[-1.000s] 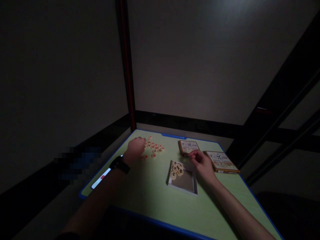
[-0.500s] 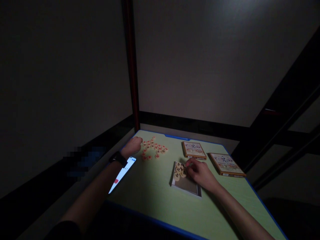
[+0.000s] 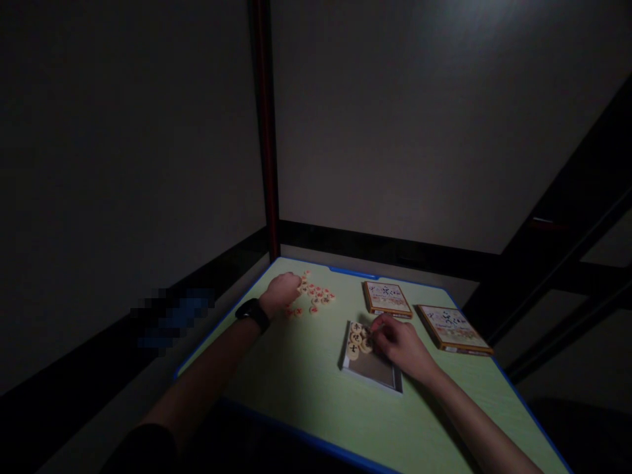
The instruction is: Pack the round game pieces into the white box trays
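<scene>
Several round pale pieces with red marks (image 3: 315, 309) lie loosely at the far left of the green table. My left hand (image 3: 281, 290), with a dark watch on its wrist, is over the left side of these pieces, its fingers closed; what they hold, if anything, is hidden. My right hand (image 3: 392, 339) is at the upper right of a shallow open box (image 3: 371, 368), fingers bent together, and what lies between them cannot be made out. Round pieces with black marks (image 3: 353, 349) lie in the box's left and upper part, beside my right fingertips.
Two flat printed boxes, one (image 3: 388, 298) behind the open box and one (image 3: 454, 327) to its right, lie on the green table (image 3: 296, 395). The table has a blue edge. Walls stand behind and to the left.
My left hand has moved right, further over the red-marked pieces, and the left arm now covers the phone. My right hand stays at the open box. The view has shifted slightly.
</scene>
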The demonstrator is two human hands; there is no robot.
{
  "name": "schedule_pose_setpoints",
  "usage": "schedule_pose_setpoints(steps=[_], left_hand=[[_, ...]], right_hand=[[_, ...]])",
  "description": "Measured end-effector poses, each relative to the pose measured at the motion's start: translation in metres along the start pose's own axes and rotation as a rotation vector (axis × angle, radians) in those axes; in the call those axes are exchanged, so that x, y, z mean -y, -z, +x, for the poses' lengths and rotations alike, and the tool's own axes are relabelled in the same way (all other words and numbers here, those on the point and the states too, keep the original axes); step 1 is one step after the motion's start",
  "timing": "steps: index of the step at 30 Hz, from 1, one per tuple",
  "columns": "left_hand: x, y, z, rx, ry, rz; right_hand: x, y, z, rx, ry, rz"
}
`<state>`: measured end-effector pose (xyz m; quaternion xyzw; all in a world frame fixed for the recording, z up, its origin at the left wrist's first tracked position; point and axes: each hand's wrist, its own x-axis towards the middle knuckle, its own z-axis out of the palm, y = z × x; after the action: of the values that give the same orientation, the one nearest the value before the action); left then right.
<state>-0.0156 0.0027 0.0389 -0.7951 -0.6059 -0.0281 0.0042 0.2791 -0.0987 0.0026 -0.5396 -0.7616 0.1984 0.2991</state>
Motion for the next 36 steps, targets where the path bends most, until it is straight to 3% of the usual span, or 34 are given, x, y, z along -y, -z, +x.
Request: schedule_pose_setpoints(steps=[10,16,23,33,36], left_hand=[[-0.014,0.000,0.003,0.033,0.001,0.041],[-0.026,0.000,0.007,0.013,-0.169,-0.037],[-0.037,-0.019,0.015,0.029,-0.270,-0.099],[-0.039,-0.024,0.016,-0.045,-0.239,-0.098],[-0.054,-0.017,0.005,-0.143,-0.348,-0.177]], right_hand=[[0.002,0.003,-0.001,-0.034,0.035,0.024],[0.002,0.002,0.000,-0.071,0.032,0.007],[0.002,0.002,0.000,-0.106,0.041,-0.003],[0.001,0.002,-0.001,-0.171,0.059,-0.011],[0.002,0.001,-0.001,-0.240,0.036,0.078]])
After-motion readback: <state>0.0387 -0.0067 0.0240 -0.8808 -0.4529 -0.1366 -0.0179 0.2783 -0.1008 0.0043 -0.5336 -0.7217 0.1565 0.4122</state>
